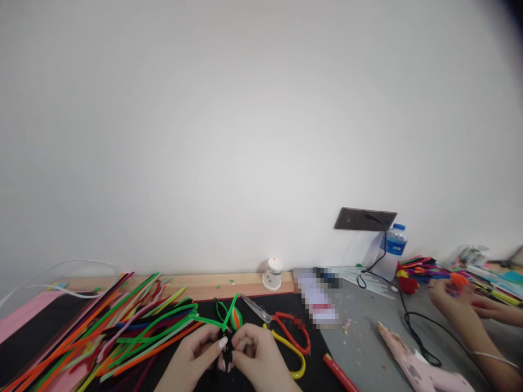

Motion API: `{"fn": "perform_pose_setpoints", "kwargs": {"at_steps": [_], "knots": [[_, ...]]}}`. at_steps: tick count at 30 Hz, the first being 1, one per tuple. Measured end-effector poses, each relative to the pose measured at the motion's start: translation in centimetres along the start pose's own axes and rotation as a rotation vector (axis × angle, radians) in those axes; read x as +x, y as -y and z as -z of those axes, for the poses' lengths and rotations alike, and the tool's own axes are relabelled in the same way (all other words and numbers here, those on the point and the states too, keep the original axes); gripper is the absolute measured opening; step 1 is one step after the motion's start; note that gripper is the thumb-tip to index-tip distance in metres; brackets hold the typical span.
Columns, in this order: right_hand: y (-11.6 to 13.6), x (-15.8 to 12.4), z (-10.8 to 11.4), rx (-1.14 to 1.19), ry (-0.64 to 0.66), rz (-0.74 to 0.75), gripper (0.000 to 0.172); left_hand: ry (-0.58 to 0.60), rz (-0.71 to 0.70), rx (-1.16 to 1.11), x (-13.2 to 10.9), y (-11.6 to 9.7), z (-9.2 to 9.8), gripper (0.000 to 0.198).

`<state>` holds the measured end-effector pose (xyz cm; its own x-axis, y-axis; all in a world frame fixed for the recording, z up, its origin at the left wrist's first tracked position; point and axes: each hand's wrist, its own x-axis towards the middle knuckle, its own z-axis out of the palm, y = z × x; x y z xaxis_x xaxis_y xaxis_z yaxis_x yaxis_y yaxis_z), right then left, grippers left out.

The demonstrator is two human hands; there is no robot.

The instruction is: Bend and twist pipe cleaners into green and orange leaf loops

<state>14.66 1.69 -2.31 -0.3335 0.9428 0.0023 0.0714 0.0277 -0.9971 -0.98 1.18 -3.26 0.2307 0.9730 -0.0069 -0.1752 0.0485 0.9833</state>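
Note:
My left hand and my right hand are close together at the bottom middle, fingertips pinched around a black pipe cleaner. Green pipe cleaner stems stick up and out to the left from it. Just behind my fingers is a small green, orange and white looped piece; whether it is joined to the black part I cannot tell. Scissors with one red and one yellow handle lie right beside my right hand. A pile of coloured pipe cleaners spreads to the left of my left hand.
A white cup-like container stands by the wall. To the right are a red stick-shaped tool, a pink glue gun, a black cable and a water bottle. Another person's hands hold something orange at far right.

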Motion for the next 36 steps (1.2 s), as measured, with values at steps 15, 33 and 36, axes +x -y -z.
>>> {"fn": "perform_pose_setpoints", "kwargs": {"at_steps": [15,33,36], "knots": [[0.7,-0.4,0.5,-0.229,-0.042,0.143,0.014,-0.201,0.103,0.049,0.1,0.6,0.7,0.027],[0.8,-0.3,0.1,-0.008,-0.059,0.015,0.028,-0.146,0.04,0.094,-0.5,-0.8,0.1,0.031],[0.7,-0.2,0.3,0.04,-0.076,0.013,0.027,-0.104,-0.01,0.12,-0.5,-0.8,-0.1,0.031]]}}
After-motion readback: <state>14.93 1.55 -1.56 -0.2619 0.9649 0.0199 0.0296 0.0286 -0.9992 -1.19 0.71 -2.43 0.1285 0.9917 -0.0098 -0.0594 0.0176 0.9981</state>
